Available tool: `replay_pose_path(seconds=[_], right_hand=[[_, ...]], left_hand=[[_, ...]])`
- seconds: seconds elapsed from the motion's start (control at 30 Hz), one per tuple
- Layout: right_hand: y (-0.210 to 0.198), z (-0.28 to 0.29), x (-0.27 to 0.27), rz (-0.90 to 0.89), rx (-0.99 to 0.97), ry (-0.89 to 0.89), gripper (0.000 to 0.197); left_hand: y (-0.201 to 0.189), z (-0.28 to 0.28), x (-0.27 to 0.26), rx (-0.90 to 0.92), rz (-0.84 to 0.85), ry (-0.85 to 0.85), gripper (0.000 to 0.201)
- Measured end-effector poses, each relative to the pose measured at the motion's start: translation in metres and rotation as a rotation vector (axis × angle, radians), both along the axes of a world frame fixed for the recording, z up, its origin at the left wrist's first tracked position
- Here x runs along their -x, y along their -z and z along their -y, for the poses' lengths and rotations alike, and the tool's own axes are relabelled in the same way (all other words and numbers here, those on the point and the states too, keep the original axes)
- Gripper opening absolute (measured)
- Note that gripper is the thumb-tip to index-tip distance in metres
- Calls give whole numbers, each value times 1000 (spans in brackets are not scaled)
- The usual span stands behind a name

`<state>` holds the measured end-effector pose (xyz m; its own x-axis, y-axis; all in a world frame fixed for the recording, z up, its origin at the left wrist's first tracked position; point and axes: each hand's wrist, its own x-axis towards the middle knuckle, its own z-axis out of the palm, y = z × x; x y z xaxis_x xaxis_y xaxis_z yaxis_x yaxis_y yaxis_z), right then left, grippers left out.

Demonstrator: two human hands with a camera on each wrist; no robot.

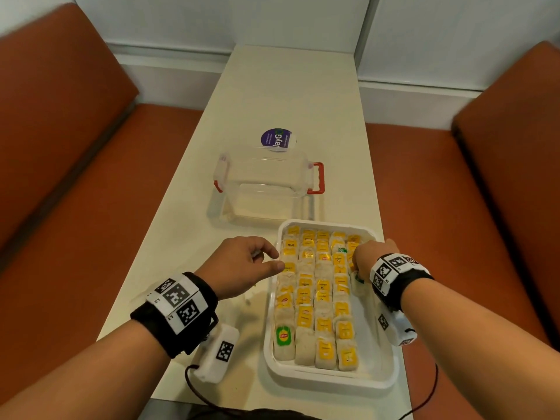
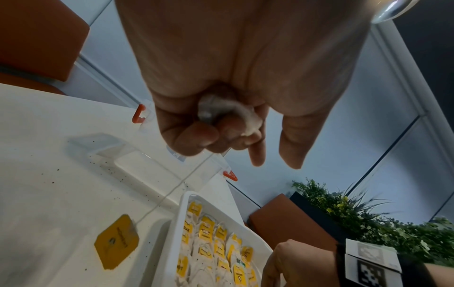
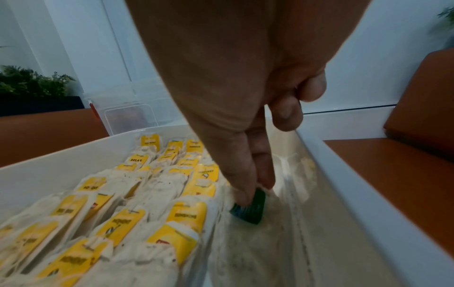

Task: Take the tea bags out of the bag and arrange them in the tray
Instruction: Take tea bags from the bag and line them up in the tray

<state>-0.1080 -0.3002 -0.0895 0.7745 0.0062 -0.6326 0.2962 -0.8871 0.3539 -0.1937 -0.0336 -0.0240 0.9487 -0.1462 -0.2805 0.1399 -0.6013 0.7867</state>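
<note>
Tea bags (image 1: 315, 295) fill the white tray (image 1: 330, 378) in rows as the right hand (image 1: 371, 253) pinches a green-tagged one (image 3: 250, 208) at its 3 o'clock edge, the left hand (image 1: 242, 265) clutching another (image 2: 228, 114) at 9 o'clock over the tabletop (image 1: 291, 95).

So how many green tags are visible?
3: a round tag in the white plastic tray's near-left corner, a tag far back, a dark tag pinched by right hand; others maybe hidden.

Tea bags (image 1: 315, 295) in tray (image 1: 330, 378) on table (image 1: 288, 95), container (image 1: 263, 183) behind tray
</note>
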Motion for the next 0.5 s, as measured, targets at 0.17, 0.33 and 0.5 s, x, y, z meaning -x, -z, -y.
replay_pose_path(seconds=[0.17,0.33,0.5], right_hand=[[4,2,1,18,-53,15,6],[-7,6,3,57,-129,42,16],[-57,8,6,297,-603,220,28]], left_hand=[[4,-1,0,14,-23,-16,12],[-1,-1,3,34,9,-15,10],[-14,-3,5,205,-52,-93,31]])
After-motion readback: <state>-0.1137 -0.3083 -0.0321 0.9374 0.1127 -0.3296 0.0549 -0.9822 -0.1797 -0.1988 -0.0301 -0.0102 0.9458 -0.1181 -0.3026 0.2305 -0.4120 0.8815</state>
